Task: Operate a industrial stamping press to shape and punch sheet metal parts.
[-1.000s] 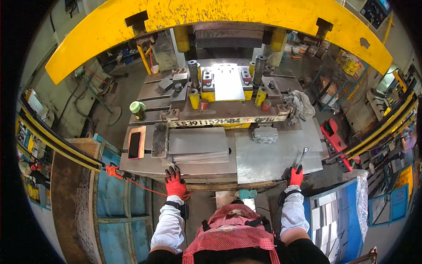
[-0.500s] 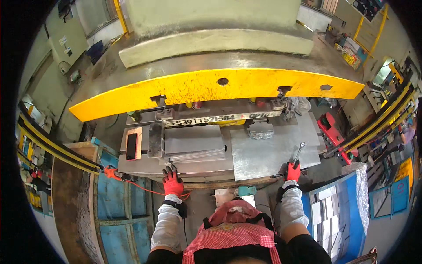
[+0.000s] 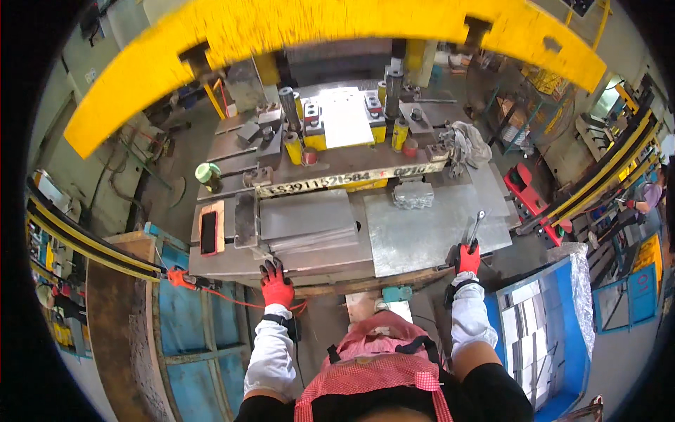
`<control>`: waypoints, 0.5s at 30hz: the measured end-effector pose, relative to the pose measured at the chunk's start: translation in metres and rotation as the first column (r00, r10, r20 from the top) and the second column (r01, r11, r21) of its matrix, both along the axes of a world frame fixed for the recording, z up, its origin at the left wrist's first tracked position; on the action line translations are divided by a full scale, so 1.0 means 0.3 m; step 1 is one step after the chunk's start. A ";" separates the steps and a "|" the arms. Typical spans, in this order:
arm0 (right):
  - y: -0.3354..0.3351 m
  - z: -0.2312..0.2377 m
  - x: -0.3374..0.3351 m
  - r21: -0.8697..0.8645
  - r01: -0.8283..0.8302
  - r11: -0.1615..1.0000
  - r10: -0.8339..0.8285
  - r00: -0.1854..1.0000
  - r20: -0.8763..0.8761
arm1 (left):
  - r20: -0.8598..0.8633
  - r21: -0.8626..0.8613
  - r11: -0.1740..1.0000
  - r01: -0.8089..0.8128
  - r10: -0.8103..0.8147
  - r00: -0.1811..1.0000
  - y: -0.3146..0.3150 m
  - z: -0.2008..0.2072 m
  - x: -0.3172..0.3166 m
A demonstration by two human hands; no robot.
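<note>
Near the front edge of the metal worktable (image 3: 211, 265), my left hand (image 3: 277, 285) rests in a red glove with dark fingertips, fingers stretched out and holding nothing. Just beyond it lies a stack of thin grey metal sheets (image 3: 306, 214). My right hand (image 3: 467, 260), gloved in red too, is closed around a slim metal tool with a round head (image 3: 479, 224), like a wrench. That tool points away from me over a wide flat metal plate (image 3: 415, 239). A small pile of cut metal pieces (image 3: 413, 195) sits at the plate's far edge.
A yellow press beam (image 3: 337, 27) spans high above the die (image 3: 316, 130), where a bright sheet (image 3: 346, 119) lies. A phone (image 3: 209, 232) is on the table's left. A blue bin (image 3: 566, 316) with metal pieces stands right; an orange cable (image 3: 232, 299) hangs left.
The yellow press beam has risen, uncovering the die and the bright sheet behind the table. Both my hands stay in nearly the same places.
</note>
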State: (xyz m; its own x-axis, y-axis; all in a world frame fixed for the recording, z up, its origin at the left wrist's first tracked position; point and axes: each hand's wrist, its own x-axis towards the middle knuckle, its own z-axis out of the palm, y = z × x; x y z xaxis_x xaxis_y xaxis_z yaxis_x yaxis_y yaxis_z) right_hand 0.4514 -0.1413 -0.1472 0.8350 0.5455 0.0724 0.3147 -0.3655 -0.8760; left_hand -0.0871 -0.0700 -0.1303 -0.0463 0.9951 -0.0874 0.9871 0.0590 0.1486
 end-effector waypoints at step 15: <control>0.051 0.307 -0.122 0.355 -0.076 0.932 0.203 0.920 -0.335 | 0.195 -0.068 0.994 -0.087 0.099 0.976 -0.045 0.130 0.075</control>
